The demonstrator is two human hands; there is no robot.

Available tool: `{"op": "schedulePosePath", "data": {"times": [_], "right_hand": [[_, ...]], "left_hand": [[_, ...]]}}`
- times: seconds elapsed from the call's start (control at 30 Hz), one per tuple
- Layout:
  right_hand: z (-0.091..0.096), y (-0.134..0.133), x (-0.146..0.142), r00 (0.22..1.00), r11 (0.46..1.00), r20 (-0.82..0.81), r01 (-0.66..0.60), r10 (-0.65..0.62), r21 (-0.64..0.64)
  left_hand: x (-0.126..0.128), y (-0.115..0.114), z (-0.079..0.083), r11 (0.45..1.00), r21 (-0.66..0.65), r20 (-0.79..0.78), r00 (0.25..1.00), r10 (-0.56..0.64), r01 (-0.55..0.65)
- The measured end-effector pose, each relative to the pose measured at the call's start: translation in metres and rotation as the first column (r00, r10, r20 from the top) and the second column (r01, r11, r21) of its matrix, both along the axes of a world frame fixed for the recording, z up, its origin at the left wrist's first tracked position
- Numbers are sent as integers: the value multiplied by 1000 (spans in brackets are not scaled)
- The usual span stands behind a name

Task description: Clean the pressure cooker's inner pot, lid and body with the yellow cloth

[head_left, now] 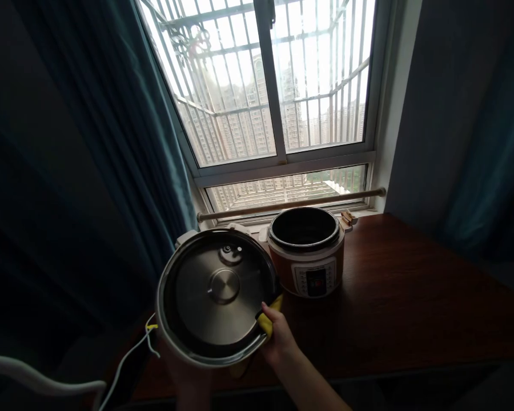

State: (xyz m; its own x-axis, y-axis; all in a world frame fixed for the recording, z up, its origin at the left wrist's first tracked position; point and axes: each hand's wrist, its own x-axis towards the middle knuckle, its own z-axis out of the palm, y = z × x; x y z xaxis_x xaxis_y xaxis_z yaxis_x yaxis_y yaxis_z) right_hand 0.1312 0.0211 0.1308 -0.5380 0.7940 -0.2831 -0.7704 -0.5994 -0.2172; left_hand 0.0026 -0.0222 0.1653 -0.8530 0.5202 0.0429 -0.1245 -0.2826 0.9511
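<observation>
Wooden table (pixel 411 297) runs under the window, and the big steel lid (pixel 214 297) is held up off its 9 o'clock end, inner face toward the camera. The cooker base (pixel 308 268) sits open on the table at the lid's 2 o'clock, close but apart. Right hand (pixel 278 339) is curled shut round a yellow cloth (pixel 266 319), pinching it onto the lid rim at about 4 o'clock. Left hand (pixel 186 368) comes up under the 6 o'clock edge, mostly hidden and dark, so I can't tell its grip. My take: thumb the cloth into the rim groove, use short strokes, and turn the lid rather than overreaching
</observation>
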Motion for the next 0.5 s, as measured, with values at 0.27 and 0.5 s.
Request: {"op": "schedulePosePath", "data": {"times": [0.27,0.5], "right_hand": [[-28,8,-34,904,969,375,240,-204,-52],[-37,10,-52,846,983,512,184,-148,-20]], "left_hand": [[-10,-45,-62,986,-108,116,987,-112,125],[-27,-41,-71,989,-115,129,989,-78,93]]}}
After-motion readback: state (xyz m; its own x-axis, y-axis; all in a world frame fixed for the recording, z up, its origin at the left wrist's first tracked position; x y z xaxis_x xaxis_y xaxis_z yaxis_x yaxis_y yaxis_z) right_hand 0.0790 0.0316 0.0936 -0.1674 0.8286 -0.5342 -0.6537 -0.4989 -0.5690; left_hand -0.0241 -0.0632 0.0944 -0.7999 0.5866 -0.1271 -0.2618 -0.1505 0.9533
